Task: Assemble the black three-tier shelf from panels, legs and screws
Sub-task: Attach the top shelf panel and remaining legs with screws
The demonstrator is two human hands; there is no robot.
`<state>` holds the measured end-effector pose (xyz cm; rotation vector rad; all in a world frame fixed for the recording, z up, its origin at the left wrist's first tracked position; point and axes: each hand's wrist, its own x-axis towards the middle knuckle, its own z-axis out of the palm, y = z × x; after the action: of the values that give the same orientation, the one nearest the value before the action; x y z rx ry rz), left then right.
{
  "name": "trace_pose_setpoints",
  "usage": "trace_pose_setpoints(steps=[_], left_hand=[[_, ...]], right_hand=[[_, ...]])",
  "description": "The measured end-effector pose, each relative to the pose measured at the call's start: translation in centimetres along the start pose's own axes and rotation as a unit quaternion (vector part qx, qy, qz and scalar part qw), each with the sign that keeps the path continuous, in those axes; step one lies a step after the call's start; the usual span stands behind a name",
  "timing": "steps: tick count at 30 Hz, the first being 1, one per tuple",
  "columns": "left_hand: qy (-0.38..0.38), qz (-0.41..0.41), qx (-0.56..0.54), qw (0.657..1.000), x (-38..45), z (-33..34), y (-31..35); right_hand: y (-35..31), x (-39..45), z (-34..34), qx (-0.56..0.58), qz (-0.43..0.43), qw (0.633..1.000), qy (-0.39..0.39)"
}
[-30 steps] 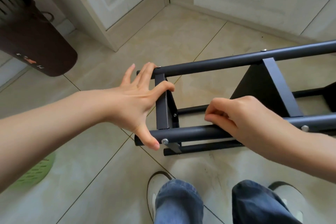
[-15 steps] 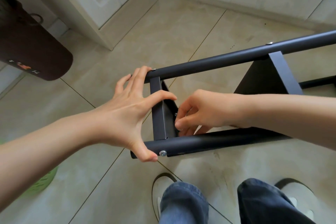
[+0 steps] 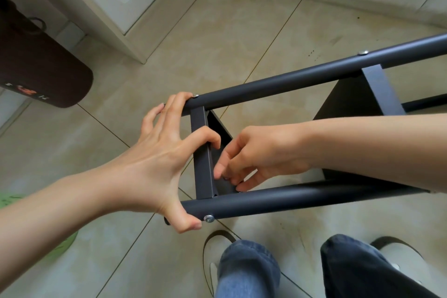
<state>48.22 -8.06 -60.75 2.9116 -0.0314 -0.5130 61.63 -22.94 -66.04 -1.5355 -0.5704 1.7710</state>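
Since a second ago our right hand (image 3: 256,159) leaves the near leg (image 3: 302,197) and reaches inside the shelf (image 3: 314,80) lying on the floor (image 3: 242,38), fingertips pinching something small by the end panel (image 3: 202,152). Our left hand (image 3: 164,159) grips that panel.

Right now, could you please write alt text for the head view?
A left hand braces the end of a black metal shelf frame lying on beige floor tiles, while the right hand fingers something small inside its end panel.
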Motion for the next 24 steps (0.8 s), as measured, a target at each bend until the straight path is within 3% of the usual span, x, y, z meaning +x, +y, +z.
trace_pose_setpoints(steps=[10,24], left_hand=[[0.001,0.003,-0.009,1.000,0.1,0.3,0.0],[-0.024,-0.012,-0.008,1.000,0.2,0.4,-0.3]], right_hand=[[0.2,0.9,1.1,-0.006,-0.038,0.999,-0.004],[0.2,1.2,0.9,0.062,0.011,0.995,-0.078]])
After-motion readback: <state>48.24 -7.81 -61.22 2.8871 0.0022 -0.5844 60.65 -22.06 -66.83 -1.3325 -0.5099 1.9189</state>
